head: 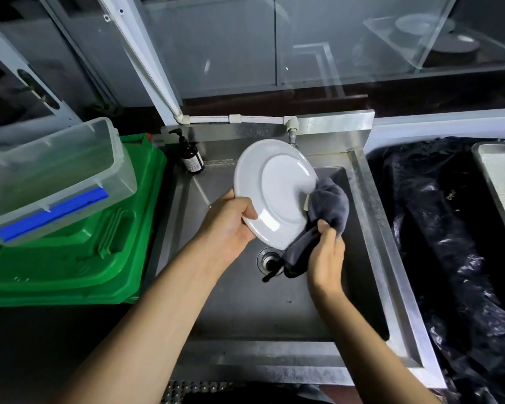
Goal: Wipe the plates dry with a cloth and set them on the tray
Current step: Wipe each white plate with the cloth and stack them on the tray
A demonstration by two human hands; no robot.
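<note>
Gripping a white plate (pixel 274 193) by its rim above the sink (pixel 370 217), the left hand (pixel 231 225) tilts it while the right hand (pixel 325 252) holds a grey cloth (pixel 327 205) against its edge; wiping appears underway, with the tray (pixel 499 170) to the right likely next.

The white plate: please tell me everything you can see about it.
The white plate is round and glossy, apparently ceramic, with a wide rim and a raised foot ring, so its underside faces the camera. It is held tilted above the steel sink. The left hand grips its lower left edge; the grey cloth, held by the right hand, presses its right edge.
</note>
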